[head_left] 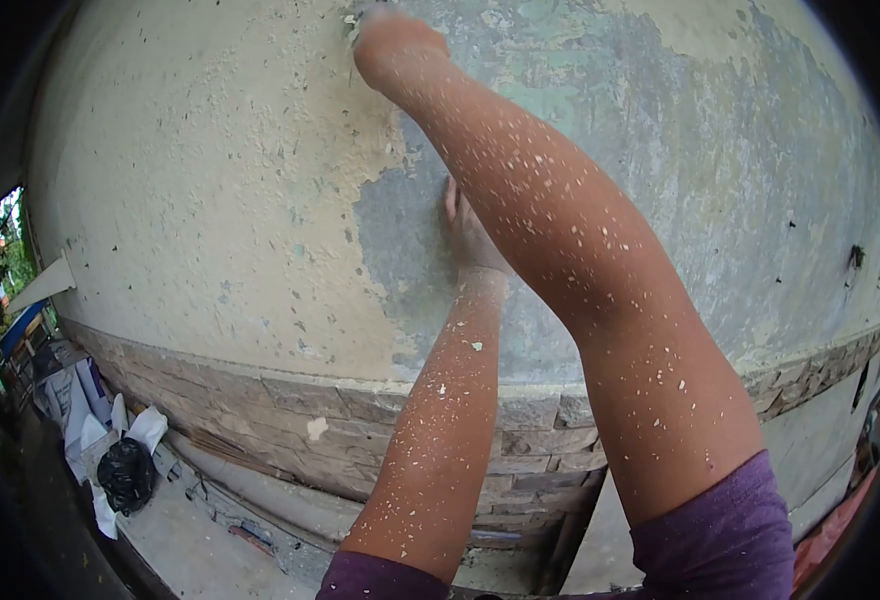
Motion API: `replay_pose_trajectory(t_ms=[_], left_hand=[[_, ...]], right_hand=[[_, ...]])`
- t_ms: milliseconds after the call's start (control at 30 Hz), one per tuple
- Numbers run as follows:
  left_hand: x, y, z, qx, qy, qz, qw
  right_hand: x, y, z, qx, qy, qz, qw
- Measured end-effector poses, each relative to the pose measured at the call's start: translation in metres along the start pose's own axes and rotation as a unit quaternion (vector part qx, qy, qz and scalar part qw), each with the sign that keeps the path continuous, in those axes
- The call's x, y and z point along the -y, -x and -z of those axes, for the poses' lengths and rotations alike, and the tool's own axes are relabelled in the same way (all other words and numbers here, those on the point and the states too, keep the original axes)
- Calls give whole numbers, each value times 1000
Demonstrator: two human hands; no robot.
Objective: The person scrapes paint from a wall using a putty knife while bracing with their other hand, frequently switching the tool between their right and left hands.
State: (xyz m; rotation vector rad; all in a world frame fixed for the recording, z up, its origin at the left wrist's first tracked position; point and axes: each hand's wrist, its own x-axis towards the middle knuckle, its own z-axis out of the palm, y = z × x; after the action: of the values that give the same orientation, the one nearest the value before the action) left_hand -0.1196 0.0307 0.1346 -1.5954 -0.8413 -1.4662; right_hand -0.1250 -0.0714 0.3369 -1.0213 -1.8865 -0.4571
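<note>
Bracing left hand (470, 235), fingers spread flat, on bare grey wall (720, 200) mid-patch, holding fisted right hand (395, 45) (grip contents hidden) at cream paint (210, 180) edge near wall top; may drop more flakes (477, 346) into eyes from overhead.

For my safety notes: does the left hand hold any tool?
No, the left hand lies open and flat against the wall, with nothing in it.

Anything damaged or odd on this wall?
Yes. The cream paint is peeled off the wall, baring a grey patch beside the left hand; pale flakes speckle both forearms.
</note>
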Motion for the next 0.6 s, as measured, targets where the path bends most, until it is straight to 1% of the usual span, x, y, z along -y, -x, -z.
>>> replay_pose_trajectory(t_ms=[33,100,133,167,200,233,300,400,433,467,500,533,567,600], left_hand=[[-1,4,-1,5,0,1,1000],[-6,12,-3,15,5,0,1000],[-13,12,6,19,8,0,1000],[-20,9,14,16,58,47,997],[-27,7,20,12,110,99,989],[-27,8,16,9,111,101,989],[-21,9,6,7,-33,35,999],[-14,10,4,7,-12,29,999],[-13,11,2,2,-13,29,999],[-11,10,1,28,-15,36,999],[-10,11,1,55,-16,47,997],[-13,9,5,25,-4,38,999],[-13,11,6,23,-2,39,999],[-14,11,6,20,2,44,999]], right_hand=[[1,0,4,4,-1,-2,1000],[0,4,9,57,48,-3,997],[-8,18,5,28,49,-25,998],[-19,35,1,-5,53,-45,998],[-33,46,0,-4,58,-45,997],[-45,54,-1,-12,67,-44,997],[-49,46,5,-30,68,-45,996],[-31,-21,19,-64,32,-36,997],[-24,-46,17,-39,43,-21,998],[-18,-61,18,-18,54,-7,998],[-17,-52,18,-20,56,-2,998],[-20,-28,18,-28,36,-25,999],[-23,-3,18,-37,14,-52,998],[-26,15,12,-39,18,-52,998]])
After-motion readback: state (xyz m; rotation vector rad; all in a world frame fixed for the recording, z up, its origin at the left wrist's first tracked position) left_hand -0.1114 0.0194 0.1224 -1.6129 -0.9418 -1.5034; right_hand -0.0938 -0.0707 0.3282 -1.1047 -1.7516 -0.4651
